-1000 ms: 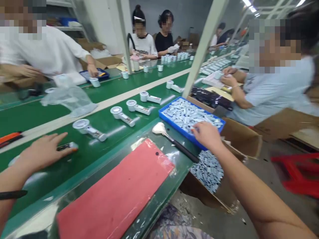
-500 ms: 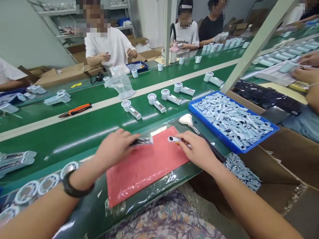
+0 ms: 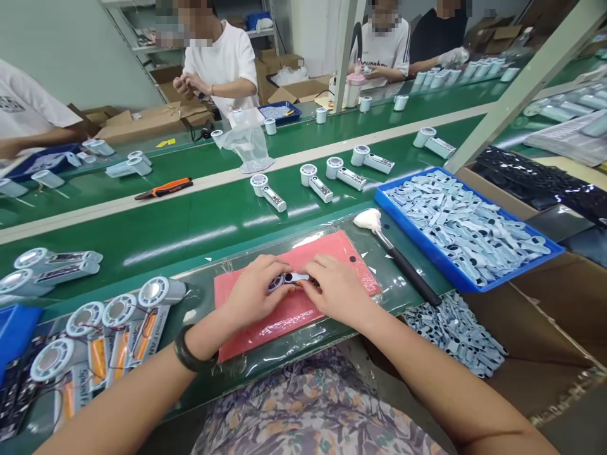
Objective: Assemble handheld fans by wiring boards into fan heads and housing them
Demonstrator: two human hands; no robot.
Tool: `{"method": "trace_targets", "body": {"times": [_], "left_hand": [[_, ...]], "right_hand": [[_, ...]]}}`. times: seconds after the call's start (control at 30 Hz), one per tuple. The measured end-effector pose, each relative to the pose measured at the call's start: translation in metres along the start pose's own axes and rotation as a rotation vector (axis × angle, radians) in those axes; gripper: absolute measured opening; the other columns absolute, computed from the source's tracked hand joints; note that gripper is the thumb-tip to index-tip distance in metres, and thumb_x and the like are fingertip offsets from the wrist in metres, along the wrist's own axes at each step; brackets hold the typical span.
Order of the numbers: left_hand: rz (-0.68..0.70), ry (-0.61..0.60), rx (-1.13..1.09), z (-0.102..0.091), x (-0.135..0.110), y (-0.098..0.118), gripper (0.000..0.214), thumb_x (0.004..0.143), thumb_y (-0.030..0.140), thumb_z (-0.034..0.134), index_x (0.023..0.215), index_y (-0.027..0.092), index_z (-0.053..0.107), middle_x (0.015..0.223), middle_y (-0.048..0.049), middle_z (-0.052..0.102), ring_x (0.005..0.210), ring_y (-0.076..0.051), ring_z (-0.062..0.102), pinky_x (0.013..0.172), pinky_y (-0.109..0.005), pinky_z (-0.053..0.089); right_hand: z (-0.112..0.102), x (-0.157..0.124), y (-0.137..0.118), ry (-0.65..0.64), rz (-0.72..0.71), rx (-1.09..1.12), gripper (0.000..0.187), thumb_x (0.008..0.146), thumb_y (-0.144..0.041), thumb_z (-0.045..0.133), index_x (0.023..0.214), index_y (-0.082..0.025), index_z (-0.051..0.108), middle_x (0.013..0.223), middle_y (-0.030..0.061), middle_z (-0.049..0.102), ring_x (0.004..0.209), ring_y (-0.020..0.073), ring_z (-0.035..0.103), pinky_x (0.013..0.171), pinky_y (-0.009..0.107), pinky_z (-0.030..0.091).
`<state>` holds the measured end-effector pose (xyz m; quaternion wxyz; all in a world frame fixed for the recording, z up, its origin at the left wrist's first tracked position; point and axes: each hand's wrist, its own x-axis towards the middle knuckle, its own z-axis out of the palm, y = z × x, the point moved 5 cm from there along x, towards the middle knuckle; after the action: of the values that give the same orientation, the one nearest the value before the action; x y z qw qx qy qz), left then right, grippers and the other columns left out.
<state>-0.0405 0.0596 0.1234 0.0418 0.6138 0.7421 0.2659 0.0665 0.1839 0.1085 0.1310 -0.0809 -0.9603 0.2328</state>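
Logged from my remote post, centre of the frame: one pale-blue cover piece (image 3: 300,277) with a black oval; one coral-red mat (image 3: 279,325), plain. Mid-frame: green belt (image 3: 190,230), cream centre strip (image 3: 213,179); pliers (image 3: 168,188), orange and black. Right: blue tray (image 3: 417,230); pale-blue clips (image 3: 465,221), many black-spotted; mallet (image 3: 411,275), white-headed, silver-necked, black-handled. Lower left: pale-blue fan units (image 3: 57,360), bright orange cells (image 3: 98,357). Bottom edge: floral cloth (image 3: 294,404), which I read as purple, orange and grey-green. Top: white shirt (image 3: 227,60), black top (image 3: 439,38).
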Motion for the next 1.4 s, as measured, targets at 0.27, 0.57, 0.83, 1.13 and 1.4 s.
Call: {"method": "trace_targets", "body": {"times": [0.27, 0.57, 0.83, 1.13, 1.4], "left_hand": [[-0.020, 0.024, 0.013, 0.007, 0.004, 0.001, 0.013, 0.096, 0.018, 0.057, 0.096, 0.020, 0.070, 0.095, -0.0049, 0.072, 0.091, -0.020, 0.063, 0.083, -0.037, 0.054], [0.048, -0.009, 0.115, 0.011, -0.019, 0.024, 0.014, 0.096, 0.026, 0.060, 0.103, 0.018, 0.069, 0.108, -0.0105, 0.073, 0.108, -0.028, 0.066, 0.094, -0.048, 0.055], [-0.010, -0.028, 0.182, 0.022, -0.023, 0.026, 0.020, 0.096, 0.019, 0.053, 0.107, 0.016, 0.070, 0.111, -0.0114, 0.076, 0.115, -0.031, 0.065, 0.101, -0.053, 0.053], [-0.054, -0.092, 0.238, 0.022, -0.021, 0.029, 0.021, 0.094, 0.016, 0.052, 0.107, 0.020, 0.068, 0.112, -0.0108, 0.073, 0.106, -0.028, 0.066, 0.095, -0.049, 0.054], [0.202, -0.188, 0.440, -0.011, 0.011, 0.001, 0.028, 0.085, 0.012, 0.047, 0.097, 0.025, 0.069, 0.094, -0.0059, 0.075, 0.095, -0.030, 0.068, 0.086, -0.049, 0.053]], "right_hand": [[0.008, -0.003, 0.015, 0.062, 0.069, 0.321, 0.015, 0.097, -0.020, 0.057, 0.096, -0.021, 0.071, 0.102, 0.0068, 0.068, 0.098, 0.0213, 0.065, 0.086, 0.037, 0.051], [0.017, -0.019, 0.017, -0.226, -0.006, 0.361, 0.040, 0.093, -0.025, 0.065, 0.133, -0.022, 0.062, 0.132, 0.0107, 0.066, 0.122, 0.0271, 0.061, 0.107, 0.049, 0.046], [0.027, -0.025, 0.009, -0.167, -0.044, 0.177, 0.037, 0.100, -0.021, 0.049, 0.136, -0.019, 0.059, 0.127, 0.0117, 0.066, 0.118, 0.0278, 0.058, 0.100, 0.048, 0.046], [0.028, -0.025, 0.008, -0.153, -0.091, 0.176, 0.037, 0.098, -0.021, 0.053, 0.134, -0.018, 0.060, 0.127, 0.0127, 0.066, 0.116, 0.0293, 0.057, 0.099, 0.049, 0.044], [-0.003, -0.026, 0.022, 0.016, -0.028, 0.228, 0.054, 0.091, -0.031, 0.067, 0.142, -0.017, 0.056, 0.143, 0.0123, 0.061, 0.131, 0.0253, 0.056, 0.111, 0.040, 0.047]]}}
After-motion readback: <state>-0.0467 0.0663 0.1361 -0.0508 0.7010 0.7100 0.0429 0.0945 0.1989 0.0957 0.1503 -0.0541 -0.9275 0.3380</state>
